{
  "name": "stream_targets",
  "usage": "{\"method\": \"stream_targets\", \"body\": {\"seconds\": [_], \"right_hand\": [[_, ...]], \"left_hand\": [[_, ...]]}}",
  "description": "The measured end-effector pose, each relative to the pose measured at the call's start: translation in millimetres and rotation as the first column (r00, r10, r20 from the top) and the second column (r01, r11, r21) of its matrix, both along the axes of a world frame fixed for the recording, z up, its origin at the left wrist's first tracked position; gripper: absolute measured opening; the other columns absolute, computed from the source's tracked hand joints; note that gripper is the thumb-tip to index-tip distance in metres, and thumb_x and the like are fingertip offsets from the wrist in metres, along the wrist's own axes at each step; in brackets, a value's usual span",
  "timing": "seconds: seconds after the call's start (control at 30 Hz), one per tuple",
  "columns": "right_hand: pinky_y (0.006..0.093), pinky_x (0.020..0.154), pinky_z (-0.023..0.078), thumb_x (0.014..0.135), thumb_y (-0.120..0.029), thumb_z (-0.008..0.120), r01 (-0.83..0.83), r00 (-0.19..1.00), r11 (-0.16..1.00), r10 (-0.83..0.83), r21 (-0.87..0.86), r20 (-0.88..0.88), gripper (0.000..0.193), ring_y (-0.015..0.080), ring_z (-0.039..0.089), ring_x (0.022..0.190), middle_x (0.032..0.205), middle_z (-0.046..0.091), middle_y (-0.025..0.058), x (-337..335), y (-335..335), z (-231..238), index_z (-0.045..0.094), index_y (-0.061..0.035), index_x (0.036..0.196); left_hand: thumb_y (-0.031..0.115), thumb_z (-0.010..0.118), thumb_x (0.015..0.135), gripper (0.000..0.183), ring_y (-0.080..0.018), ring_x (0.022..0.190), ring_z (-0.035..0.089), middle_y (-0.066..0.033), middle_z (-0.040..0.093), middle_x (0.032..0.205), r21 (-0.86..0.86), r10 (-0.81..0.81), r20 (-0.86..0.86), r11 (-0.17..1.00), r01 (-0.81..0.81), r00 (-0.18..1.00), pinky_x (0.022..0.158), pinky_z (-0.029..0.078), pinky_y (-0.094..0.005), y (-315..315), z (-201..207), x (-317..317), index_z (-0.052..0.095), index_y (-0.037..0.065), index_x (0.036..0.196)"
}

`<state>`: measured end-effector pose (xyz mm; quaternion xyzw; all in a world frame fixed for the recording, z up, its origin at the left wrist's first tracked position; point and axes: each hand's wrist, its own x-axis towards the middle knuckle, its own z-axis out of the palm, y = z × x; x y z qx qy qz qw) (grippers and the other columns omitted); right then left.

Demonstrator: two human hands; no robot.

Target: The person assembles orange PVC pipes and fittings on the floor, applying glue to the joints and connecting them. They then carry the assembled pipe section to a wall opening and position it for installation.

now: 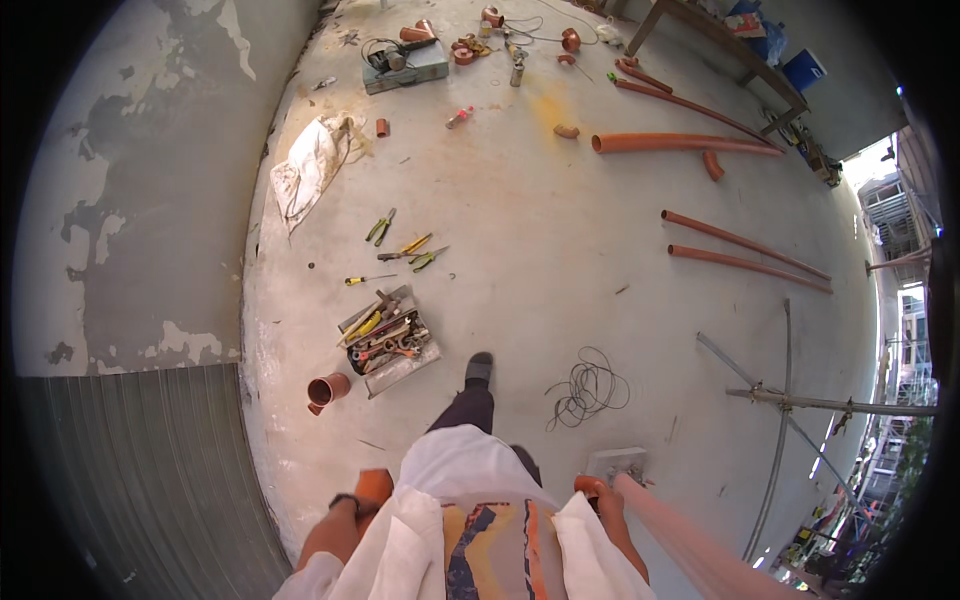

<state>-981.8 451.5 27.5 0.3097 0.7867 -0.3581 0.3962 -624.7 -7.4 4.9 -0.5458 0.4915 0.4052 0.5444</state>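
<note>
Orange pipe (690, 545) runs near-right, right hand (603, 500) clamped on its end; left hand (352, 508) grips an orange fitting (375, 487).

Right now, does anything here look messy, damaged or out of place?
Yes. Hand tools lie scattered on the concrete floor beside the open toolbox, orange pipes lie loose, a wire coil sprawls tangled, and the wall's paint is peeling in patches.
</note>
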Motion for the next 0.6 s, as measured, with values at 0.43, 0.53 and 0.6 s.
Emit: {"method": "stream_targets", "body": {"seconds": [0.43, 0.53, 0.6], "right_hand": [[0.0405, 0.055, 0.059, 0.086, -0.043, 0.074, 0.119, 0.99, 0.983, -0.107, 0.137, -0.092, 0.071, 0.0287, 0.07, 0.072, 0.105, 0.067, 0.0204, -364.8, -134.6, -24.5, 0.051, 0.0039, 0.135], [0.0423, 0.055, 0.059, 0.085, -0.041, 0.075, 0.092, 0.995, 0.98, -0.098, 0.174, 0.025, 0.069, 0.0299, 0.07, 0.071, 0.1, 0.068, 0.0205, -452.5, -166.9, -29.6, 0.054, 0.0069, 0.13], [0.0429, 0.055, 0.06, 0.085, -0.04, 0.075, 0.12, 0.992, 0.978, -0.122, 0.173, 0.005, 0.062, 0.0298, 0.07, 0.069, 0.095, 0.069, 0.02, -510.2, -189.4, -23.2, 0.057, 0.0071, 0.122]], "left_hand": [[0.059, 0.09, 0.056, 0.09, -0.0284, 0.091, 0.077, -0.0188, 0.077, 0.103, -0.523, -0.004, -0.396, 0.823, -0.222, 0.918, 0.077, 0.062, -0.0377, -359.4, 39.2, -499.7, 0.072, -0.008, 0.113], [0.059, 0.089, 0.06, 0.089, -0.0273, 0.092, 0.075, -0.0186, 0.076, 0.107, -0.524, 0.029, -0.345, 0.824, -0.218, 0.938, 0.078, 0.061, -0.0391, -354.5, 25.7, -561.5, 0.071, -0.008, 0.116], [0.059, 0.09, 0.06, 0.093, -0.028, 0.098, 0.074, -0.019, 0.074, 0.113, -0.488, 0.021, -0.203, 0.865, -0.12, 0.979, 0.083, 0.06, -0.0417, -339.1, 13.4, -592.6, 0.069, -0.007, 0.123]]}}
